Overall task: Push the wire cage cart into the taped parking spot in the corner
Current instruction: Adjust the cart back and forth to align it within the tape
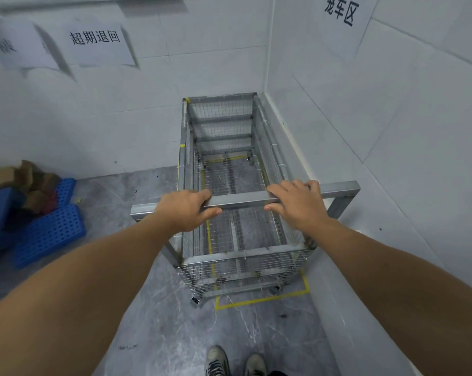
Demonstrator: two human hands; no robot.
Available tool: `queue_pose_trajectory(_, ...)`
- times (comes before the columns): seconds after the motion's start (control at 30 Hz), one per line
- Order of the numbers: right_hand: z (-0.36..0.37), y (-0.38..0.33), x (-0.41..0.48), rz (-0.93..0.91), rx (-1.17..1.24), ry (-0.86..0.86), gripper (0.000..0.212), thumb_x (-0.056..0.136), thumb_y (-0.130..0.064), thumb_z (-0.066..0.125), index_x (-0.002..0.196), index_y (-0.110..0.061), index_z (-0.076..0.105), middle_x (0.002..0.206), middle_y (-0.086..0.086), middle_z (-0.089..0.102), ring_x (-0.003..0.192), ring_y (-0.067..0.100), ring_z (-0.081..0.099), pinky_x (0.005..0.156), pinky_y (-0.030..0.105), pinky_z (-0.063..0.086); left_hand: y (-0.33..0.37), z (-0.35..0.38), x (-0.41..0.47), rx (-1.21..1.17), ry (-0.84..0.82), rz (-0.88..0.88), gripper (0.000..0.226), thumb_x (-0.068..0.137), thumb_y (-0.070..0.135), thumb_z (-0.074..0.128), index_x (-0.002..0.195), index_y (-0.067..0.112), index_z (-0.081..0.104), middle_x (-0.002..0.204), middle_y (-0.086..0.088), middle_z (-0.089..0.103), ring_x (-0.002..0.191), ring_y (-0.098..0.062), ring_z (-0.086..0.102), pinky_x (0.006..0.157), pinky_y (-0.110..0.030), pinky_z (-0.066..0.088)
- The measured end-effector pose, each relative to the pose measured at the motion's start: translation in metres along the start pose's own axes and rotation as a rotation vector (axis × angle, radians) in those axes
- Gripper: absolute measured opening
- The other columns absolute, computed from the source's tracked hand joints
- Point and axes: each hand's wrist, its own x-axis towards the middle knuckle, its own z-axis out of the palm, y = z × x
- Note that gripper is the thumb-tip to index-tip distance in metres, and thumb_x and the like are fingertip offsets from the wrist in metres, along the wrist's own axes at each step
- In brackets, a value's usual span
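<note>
left hand (184, 210) and right hand (297, 203) both gripping handle bar (243, 199) of wire cage cart (229, 147), cart in corner over yellow tape outline (262, 298) (near edge showing).

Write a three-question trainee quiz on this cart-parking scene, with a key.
1. True or false: both the left hand and the right hand grip the cart's handle bar.
2. What lies inside the wire cage cart? A) boxes B) nothing C) blue crates
3. Fill in: the yellow floor tape showing behind the cart's near end means the cart sits mostly ____ the marked spot.

Key: 1 true; 2 B; 3 inside. The blue crates lie on the floor to the left, apart from the cart.
</note>
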Motion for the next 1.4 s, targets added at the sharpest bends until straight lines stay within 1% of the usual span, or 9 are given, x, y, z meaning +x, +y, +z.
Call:
queue_pose_trajectory(0.17, -0.001, 0.004, 0.000, -0.021, 0.014, -0.004, 0.034, 0.090, -0.065, 0.041, 0.106, -0.037, 0.050, 0.106, -0.011, 0.058, 0.103, 0.018, 0.049, 0.091, 0.044, 0.026, 0.007, -0.005, -0.003, -0.039, -0.012, -0.015, 0.048, 0.090, 0.071, 0.035, 0.088, 0.024, 0.044, 0.071, 0.008, 0.052, 0.067, -0.017, 0.053, 0.055, -0.032, 0.040)
queue_pose_trajectory(0.37, -0.007, 0.019, -0.005, -0.070, 0.027, -0.008, 0.036, 0.091, -0.063, 0.042, 0.111, -0.035, 0.052, 0.105, -0.009, 0.059, 0.102, 0.019, 0.051, 0.090, 0.044, 0.027, 0.024, -0.008, -0.001, -0.057, -0.042, -0.064, 0.054, 0.087, 0.073, 0.034, 0.091, 0.022, 0.048, 0.074, 0.003, 0.056, 0.069, -0.018, 0.057, 0.059, -0.034, 0.048)
queue_pose_trajectory(0.5, -0.011, 0.046, -0.011, -0.065, 0.035, -0.034, 0.034, 0.090, -0.064, 0.042, 0.108, -0.037, 0.051, 0.105, -0.011, 0.059, 0.104, 0.018, 0.050, 0.090, 0.042, 0.027, 0.048, -0.007, 0.008, -0.058, -0.017, -0.056, 0.054, 0.086, 0.075, 0.033, 0.087, 0.023, 0.046, 0.068, 0.006, 0.052, 0.061, -0.013, 0.050, 0.054, -0.031, 0.041)
queue_pose_trajectory(0.63, -0.016, 0.069, -0.016, -0.073, 0.045, -0.054, 0.033, 0.090, -0.063, 0.043, 0.107, -0.036, 0.050, 0.105, -0.011, 0.058, 0.102, 0.017, 0.049, 0.089, 0.040, 0.026, 0.071, -0.008, 0.015, -0.060, -0.006, -0.059, 0.051, 0.087, 0.074, 0.035, 0.086, 0.024, 0.045, 0.067, 0.007, 0.051, 0.061, -0.014, 0.051, 0.054, -0.031, 0.043)
queue_pose_trajectory(0.77, -0.019, 0.085, -0.020, -0.107, 0.059, -0.057, 0.035, 0.089, -0.064, 0.045, 0.108, -0.035, 0.052, 0.104, -0.011, 0.059, 0.100, 0.016, 0.049, 0.088, 0.039, 0.027, 0.085, -0.008, 0.018, -0.067, 0.005, -0.062, 0.052, 0.086, 0.075, 0.034, 0.085, 0.023, 0.044, 0.065, 0.006, 0.050, 0.057, -0.010, 0.047, 0.052, -0.030, 0.039)
queue_pose_trajectory(0.87, -0.021, 0.092, -0.022, -0.112, 0.063, -0.056, 0.034, 0.089, -0.063, 0.045, 0.106, -0.035, 0.052, 0.102, -0.011, 0.059, 0.099, 0.016, 0.049, 0.087, 0.038, 0.027, 0.092, -0.007, 0.019, -0.078, 0.005, -0.068, 0.051, 0.085, 0.075, 0.035, 0.083, 0.024, 0.043, 0.065, 0.006, 0.050, 0.057, -0.010, 0.047, 0.051, -0.030, 0.037)
queue_pose_trajectory(1.13, -0.020, 0.119, -0.015, -0.122, 0.047, -0.043, 0.029, 0.089, -0.062, 0.049, 0.098, -0.035, 0.050, 0.097, -0.011, 0.058, 0.096, 0.017, 0.051, 0.085, 0.038, 0.027, 0.111, -0.005, 0.035, -0.094, 0.038, -0.059, 0.052, 0.083, 0.078, 0.031, 0.078, 0.027, 0.040, 0.066, 0.004, 0.054, 0.059, -0.017, 0.053, 0.053, -0.033, 0.045)
queue_pose_trajectory(1.27, -0.018, 0.123, -0.005, -0.124, 0.053, -0.045, 0.030, 0.089, -0.062, 0.049, 0.099, -0.034, 0.050, 0.098, -0.010, 0.059, 0.096, 0.018, 0.049, 0.085, 0.038, 0.027, 0.107, -0.005, 0.046, -0.091, 0.044, -0.060, 0.052, 0.085, 0.076, 0.034, 0.081, 0.025, 0.043, 0.065, 0.006, 0.052, 0.058, -0.012, 0.051, 0.051, -0.031, 0.040)
queue_pose_trajectory(1.4, -0.016, 0.123, 0.004, -0.123, 0.033, -0.047, 0.032, 0.089, -0.063, 0.046, 0.101, -0.034, 0.051, 0.100, -0.010, 0.059, 0.097, 0.017, 0.049, 0.086, 0.038, 0.027, 0.101, -0.005, 0.053, -0.064, 0.054, -0.060, 0.052, 0.085, 0.077, 0.032, 0.082, 0.026, 0.042, 0.065, 0.007, 0.051, 0.058, -0.014, 0.052, 0.052, -0.031, 0.042)
